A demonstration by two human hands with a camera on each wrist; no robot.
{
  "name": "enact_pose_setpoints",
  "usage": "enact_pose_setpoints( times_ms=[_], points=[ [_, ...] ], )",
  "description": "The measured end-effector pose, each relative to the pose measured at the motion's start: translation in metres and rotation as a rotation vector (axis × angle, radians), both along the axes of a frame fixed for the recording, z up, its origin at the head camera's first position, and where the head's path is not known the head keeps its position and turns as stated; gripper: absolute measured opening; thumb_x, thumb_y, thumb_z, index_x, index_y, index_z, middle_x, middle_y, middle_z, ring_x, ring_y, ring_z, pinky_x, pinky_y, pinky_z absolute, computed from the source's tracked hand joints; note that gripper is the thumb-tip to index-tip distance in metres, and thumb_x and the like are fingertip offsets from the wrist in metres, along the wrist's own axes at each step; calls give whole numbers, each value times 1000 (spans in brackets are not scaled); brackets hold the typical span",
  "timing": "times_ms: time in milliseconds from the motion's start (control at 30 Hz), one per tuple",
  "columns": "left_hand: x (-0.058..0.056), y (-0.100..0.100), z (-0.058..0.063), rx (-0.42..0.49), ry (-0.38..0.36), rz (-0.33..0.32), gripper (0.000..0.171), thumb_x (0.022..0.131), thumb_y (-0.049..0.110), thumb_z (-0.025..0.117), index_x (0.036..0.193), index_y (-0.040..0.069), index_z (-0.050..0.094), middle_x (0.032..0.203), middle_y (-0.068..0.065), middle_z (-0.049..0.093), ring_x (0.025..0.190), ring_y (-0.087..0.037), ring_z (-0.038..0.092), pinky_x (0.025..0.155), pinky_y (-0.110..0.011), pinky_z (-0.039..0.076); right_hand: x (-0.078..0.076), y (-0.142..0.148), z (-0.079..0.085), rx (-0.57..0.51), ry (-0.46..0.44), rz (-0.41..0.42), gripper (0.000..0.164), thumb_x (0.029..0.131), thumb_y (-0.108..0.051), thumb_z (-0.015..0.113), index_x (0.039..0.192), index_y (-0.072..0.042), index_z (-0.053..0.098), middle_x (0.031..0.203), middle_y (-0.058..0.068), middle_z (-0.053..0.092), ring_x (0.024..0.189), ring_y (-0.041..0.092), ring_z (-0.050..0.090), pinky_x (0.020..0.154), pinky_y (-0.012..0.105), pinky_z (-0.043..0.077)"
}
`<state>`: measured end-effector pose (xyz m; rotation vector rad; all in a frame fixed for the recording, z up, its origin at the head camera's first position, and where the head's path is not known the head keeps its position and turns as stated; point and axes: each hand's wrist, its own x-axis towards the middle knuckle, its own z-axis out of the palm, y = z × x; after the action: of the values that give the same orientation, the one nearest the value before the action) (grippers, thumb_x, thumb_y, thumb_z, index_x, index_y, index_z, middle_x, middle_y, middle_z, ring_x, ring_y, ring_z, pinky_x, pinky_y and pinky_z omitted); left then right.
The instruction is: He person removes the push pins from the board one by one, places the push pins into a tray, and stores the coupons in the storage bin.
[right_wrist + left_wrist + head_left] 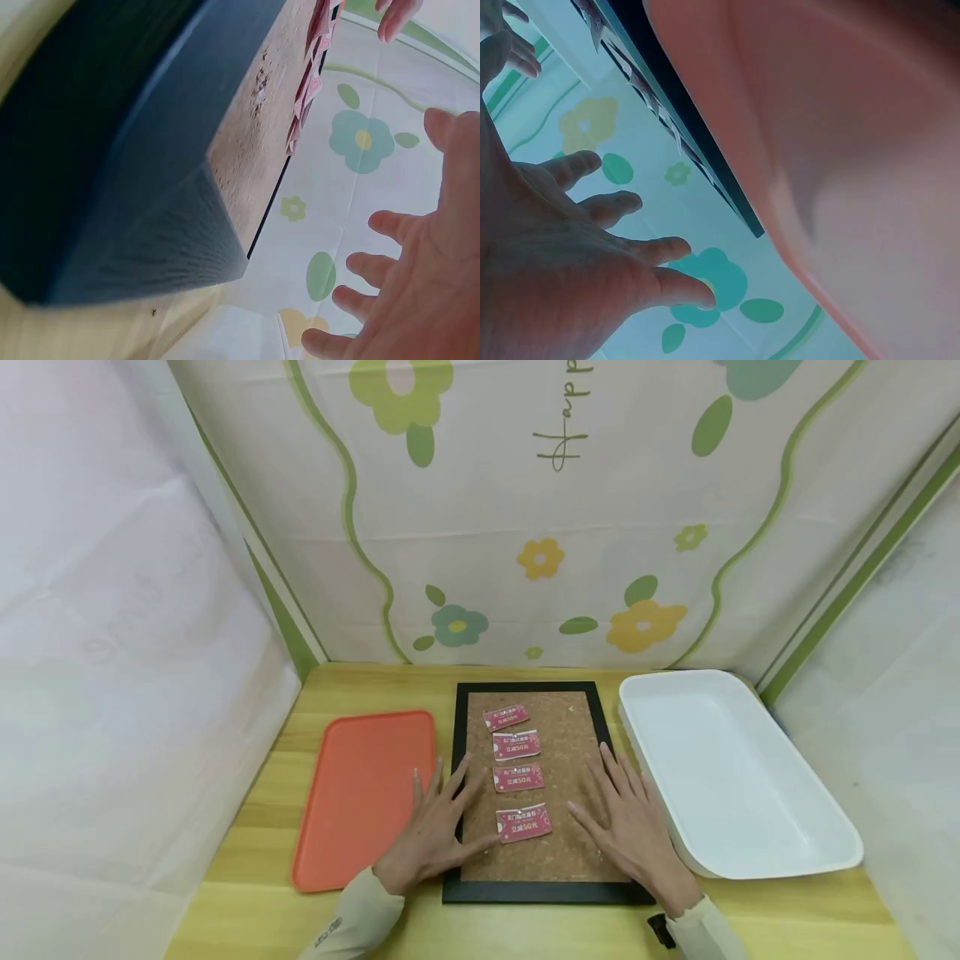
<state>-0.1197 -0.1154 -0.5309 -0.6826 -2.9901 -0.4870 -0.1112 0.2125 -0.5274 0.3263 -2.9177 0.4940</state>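
A cork board in a black frame lies on the table. Several pink coupons run in a column down its left half, each with a small pale spot near its upper edge; their edges lift off the cork in the right wrist view. My left hand, fingers spread, is over the board's left side, its thumb near the lowest coupon. Over the right side is my right hand, also with spread fingers. Neither hand holds anything. Both appear raised above the board in the wrist views.
To the left of the board lies a flat red tray, close to my left hand. A deep white basin stands at the right, beside my right hand. Printed cloth walls enclose the wooden table at the back and sides.
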Motion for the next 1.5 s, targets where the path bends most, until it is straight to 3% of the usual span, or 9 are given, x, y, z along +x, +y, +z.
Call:
enact_pose_setpoints(
  times_ms=[167, 333, 467, 567, 667, 767, 1033, 1300, 1500],
  points=[
    [0, 1, 3, 73, -45, 9, 93, 93, 72, 62, 167, 41, 15, 177, -5, 14, 158, -53, 21, 120, -81, 14, -2, -2, 0, -83, 32, -36, 79, 103, -55, 57, 166, -17, 30, 175, 16, 20, 158, 44, 26, 122, 67, 27],
    [0, 3, 5, 186, -37, 43, 78, 100, 55, 63, 165, 25, 32, 167, -12, 38, 150, -39, 43, 120, -64, 36, -1, -5, -1, -213, 53, -96, 73, 104, -44, 63, 161, -7, 38, 161, 27, 40, 145, 48, 43, 113, 67, 40],
    [-1, 8, 9, 257, 10, 86, 62, 102, 48, 64, 152, 14, 51, 139, -12, 61, 122, -26, 62, 100, -46, 55, 0, -7, -3, -304, 20, -144, 65, 102, -35, 68, 153, 0, 47, 137, 26, 59, 119, 41, 62, 93, 57, 53],
    [-2, 14, 13, 317, 22, 92, 45, 102, 41, 67, 134, 9, 64, 114, -10, 67, 96, -20, 62, 80, -33, 54, -2, -10, -4, -356, -63, -164, 55, 102, -31, 69, 145, 1, 56, 117, 19, 69, 98, 29, 69, 80, 45, 57],
    [-3, 22, 15, 404, -33, 69, 25, 102, 29, 70, 116, 9, 70, 97, -4, 66, 83, -15, 60, 71, -24, 50, -4, -15, -7, -401, -143, -162, 42, 101, -24, 70, 133, 2, 64, 104, 12, 74, 86, 18, 70, 75, 35, 59],
    [-4, 31, 15, 472, -107, 41, 13, 99, 19, 73, 108, 9, 71, 93, 1, 67, 80, -11, 62, 70, -22, 54, -3, -21, -10, -424, -176, -156, 31, 99, -19, 72, 122, 0, 70, 96, 8, 76, 78, 11, 70, 69, 27, 58],
    [-3, 47, 9, 575, -302, 39, 21, 96, 7, 74, 115, -2, 72, 93, -7, 72, 80, -9, 68, 69, -18, 56, 2, -37, -15, -463, -215, -167, 14, 95, -16, 77, 103, -5, 77, 86, 4, 77, 71, 7, 67, 63, 23, 55],
    [-3, 49, 3, 599, -375, 20, 29, 96, 4, 73, 123, -6, 70, 105, -18, 75, 91, -21, 76, 77, -22, 61, 3, -49, -15, -536, -295, -169, 11, 94, -15, 78, 100, -6, 79, 81, 3, 75, 67, 7, 65, 59, 21, 53],
    [-3, 51, 4, 629, -445, 25, 34, 96, 7, 73, 128, -5, 68, 111, -20, 75, 97, -25, 76, 81, -28, 63, 2, -52, -14, -567, -317, -175, 12, 93, -14, 79, 100, -5, 79, 81, 2, 76, 68, 6, 67, 60, 20, 54]
  ],
)
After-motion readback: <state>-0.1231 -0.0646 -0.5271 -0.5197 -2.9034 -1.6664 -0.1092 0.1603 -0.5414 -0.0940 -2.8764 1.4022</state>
